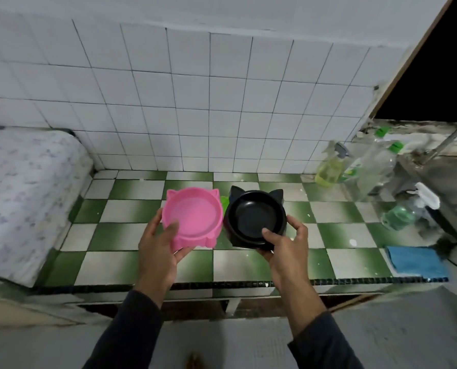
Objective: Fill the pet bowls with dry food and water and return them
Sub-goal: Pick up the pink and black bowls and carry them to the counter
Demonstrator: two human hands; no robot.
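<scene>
Pink bowl [191, 217] gripped by left hand [159, 247], black bowl [256, 218] by right hand [286, 243]; both seemingly empty

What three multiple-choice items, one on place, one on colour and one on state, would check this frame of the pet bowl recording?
1. Where is the blue cloth?
A. On the counter's right end, near the sink
B. Inside the pink bowl
C. On the patterned cover at left

2. Which colour is the bowl that the left hand holds?
A. Black
B. Pink
C. Green

3. What state are the two bowls in?
A. Both full of dry food
B. One holds water
C. Both empty

Answers:
1. A, the cloth lies by the counter front edge, beside the steel sink.
2. B, the left hand grips the pink bowl; the right hand grips the black bowl.
3. C, bare bowl floors show in both, with no food or water.
</scene>
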